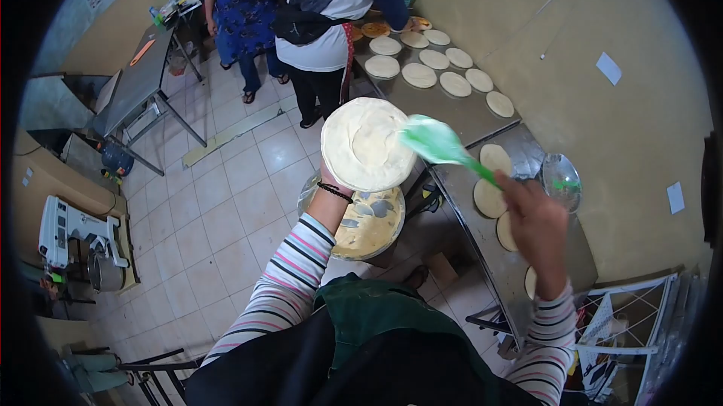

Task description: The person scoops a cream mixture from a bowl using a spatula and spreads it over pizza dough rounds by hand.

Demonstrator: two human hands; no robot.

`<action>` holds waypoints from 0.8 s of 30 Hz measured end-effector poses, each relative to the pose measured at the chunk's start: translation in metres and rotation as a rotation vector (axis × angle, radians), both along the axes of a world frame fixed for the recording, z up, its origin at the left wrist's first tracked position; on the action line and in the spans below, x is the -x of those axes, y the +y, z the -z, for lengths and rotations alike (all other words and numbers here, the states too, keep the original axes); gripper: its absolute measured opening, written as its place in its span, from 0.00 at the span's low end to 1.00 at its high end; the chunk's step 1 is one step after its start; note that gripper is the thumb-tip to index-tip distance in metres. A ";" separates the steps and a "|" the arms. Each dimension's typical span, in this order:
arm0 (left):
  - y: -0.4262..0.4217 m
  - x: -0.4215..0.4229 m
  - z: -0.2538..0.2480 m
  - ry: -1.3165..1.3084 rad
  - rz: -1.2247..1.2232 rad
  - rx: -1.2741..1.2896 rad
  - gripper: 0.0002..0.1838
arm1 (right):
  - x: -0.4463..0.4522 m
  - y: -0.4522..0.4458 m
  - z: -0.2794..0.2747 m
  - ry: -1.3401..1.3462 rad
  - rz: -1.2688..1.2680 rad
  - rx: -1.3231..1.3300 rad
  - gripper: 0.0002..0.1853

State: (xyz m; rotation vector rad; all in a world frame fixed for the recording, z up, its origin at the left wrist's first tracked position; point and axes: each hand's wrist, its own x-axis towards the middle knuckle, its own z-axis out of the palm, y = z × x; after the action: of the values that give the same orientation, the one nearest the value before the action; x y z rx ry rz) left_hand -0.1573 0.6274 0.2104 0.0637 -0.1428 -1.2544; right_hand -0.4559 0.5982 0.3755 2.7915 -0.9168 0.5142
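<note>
My left hand [327, 174], mostly hidden, supports a pale round disc [361, 169] from below; it looks like a flat dough or cake round. Pale cream is smeared over its top in a swirl. In my right hand [536, 219] is the handle of a green spatula [446, 147]. Its blade carries white cream and sits at the disc's right edge; whether it touches cannot be made out. Beneath the disc stands a large bowl [401, 227] with yellowish cream spread over its inside.
At right, a long metal table [482, 121] bears several pale rounds [456, 83] and a clear bowl [562, 180]. Two people [320, 37] stand ahead. A grey table [139, 67] and a white stand mixer [71, 233] are at left, a white rack [621, 347] at lower right.
</note>
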 end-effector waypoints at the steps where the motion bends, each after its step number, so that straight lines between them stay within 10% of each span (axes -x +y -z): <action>1: -0.002 0.001 0.003 0.039 0.029 0.048 0.28 | -0.005 0.003 0.008 -0.093 -0.061 0.031 0.19; 17: -0.003 0.025 -0.018 -0.029 0.189 0.023 0.29 | 0.001 -0.030 0.024 -0.134 0.191 0.081 0.19; 24: -0.035 0.061 -0.013 -0.067 0.176 0.021 0.31 | 0.053 -0.057 0.018 0.009 0.070 -0.296 0.18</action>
State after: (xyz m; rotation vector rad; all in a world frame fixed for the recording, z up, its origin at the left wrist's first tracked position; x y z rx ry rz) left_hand -0.2184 0.5928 0.2229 0.0758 -0.2231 -1.4267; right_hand -0.5091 0.5413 0.3576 3.0024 -1.1701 0.3827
